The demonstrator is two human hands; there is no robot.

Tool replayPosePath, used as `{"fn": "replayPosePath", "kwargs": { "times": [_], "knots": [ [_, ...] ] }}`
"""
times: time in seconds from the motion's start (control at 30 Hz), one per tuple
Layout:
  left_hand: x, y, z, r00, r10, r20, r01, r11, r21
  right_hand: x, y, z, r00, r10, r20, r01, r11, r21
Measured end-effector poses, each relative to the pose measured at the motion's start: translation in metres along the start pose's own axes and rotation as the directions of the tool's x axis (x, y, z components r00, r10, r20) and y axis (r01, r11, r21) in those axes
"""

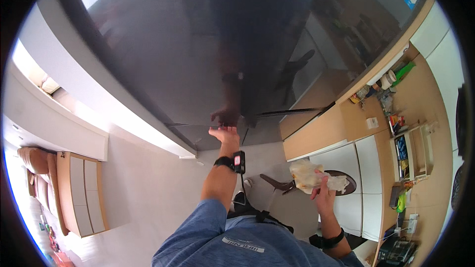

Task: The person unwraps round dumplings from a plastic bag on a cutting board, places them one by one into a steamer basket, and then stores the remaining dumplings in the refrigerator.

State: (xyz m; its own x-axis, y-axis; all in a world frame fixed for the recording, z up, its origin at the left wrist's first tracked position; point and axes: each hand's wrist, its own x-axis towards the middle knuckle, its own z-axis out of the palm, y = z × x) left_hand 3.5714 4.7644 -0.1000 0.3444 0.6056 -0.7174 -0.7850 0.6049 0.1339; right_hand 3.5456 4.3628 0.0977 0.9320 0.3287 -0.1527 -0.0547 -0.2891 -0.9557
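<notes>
A large glossy dark refrigerator (178,63) fills the upper part of the head view and reflects the room. My left hand (227,135) is raised palm-up against its front, at a horizontal seam between door panels. The thumb sticks out to the left, and the fingertips meet the seam, where their ends are hard to make out. Over on the right, my right hand (323,196) grips a crumpled translucent plastic bag (306,174) by its gathered neck. Something pale with yellowish patches shows through the bag; what it is, I cannot tell.
Below the bag stands a chair or stool with a dark brown round top (349,183) and splayed legs. A wooden counter (356,118) with white cabinet doors (371,170) holds jars, a tape roll and a rack. Left are a white wall edge (148,126), a low cabinet (85,196) and a brown sofa (39,163).
</notes>
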Motion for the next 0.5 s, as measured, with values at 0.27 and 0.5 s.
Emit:
{"fn": "replayPosePath", "kwargs": {
  "times": [0.27, 0.5],
  "knots": [
    [-0.105, 0.103, -0.128, 0.983, 0.116, -0.142, -0.001, 0.778, 0.628, -0.029, -0.013, -0.018, 0.988, -0.136, 0.077, 0.141, 0.988, -0.062],
    [-0.202, 0.207, -0.156, 0.939, 0.298, 0.169, -0.319, 0.581, 0.749, -0.025, -0.057, -0.007, 0.923, -0.202, 0.329, 0.176, 0.979, 0.107]
  ]
}}
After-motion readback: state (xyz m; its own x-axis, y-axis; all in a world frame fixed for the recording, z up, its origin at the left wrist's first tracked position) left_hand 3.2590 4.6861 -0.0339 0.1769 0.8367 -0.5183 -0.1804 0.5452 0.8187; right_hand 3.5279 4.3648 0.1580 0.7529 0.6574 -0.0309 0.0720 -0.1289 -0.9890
